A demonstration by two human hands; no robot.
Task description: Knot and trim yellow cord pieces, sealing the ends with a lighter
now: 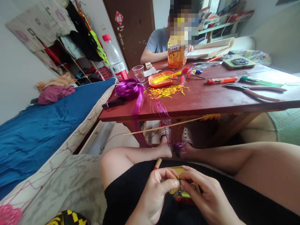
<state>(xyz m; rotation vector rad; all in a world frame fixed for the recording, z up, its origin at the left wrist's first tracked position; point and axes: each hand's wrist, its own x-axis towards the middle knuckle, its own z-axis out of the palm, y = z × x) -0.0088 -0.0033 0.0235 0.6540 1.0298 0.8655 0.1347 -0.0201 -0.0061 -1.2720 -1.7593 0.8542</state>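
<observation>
Above my lap, my left hand (161,186) and my right hand (199,187) meet, thumbs and fingers pinched on a thin yellow strand (178,177). Its ends are mostly hidden by my fingers. Just beneath them a yellowish box (179,170) rests on my black shorts, with small items inside that I cannot make out. A stick with a pale end and a red band (158,163) pokes out beside my left hand. On the table, the nearest things are a bundle of purple thread (130,89), which hangs over the front edge, and a pile of yellow-and-red strands (166,91).
Across the red-brown table (197,107) sits a person (156,40). On it are an orange tray (161,82), pliers (255,91), a box cutter (221,80), a plastic cup (138,74) and a tea bottle (177,56). A large water bottle (114,59) and a blue-covered bed (58,115) are at left.
</observation>
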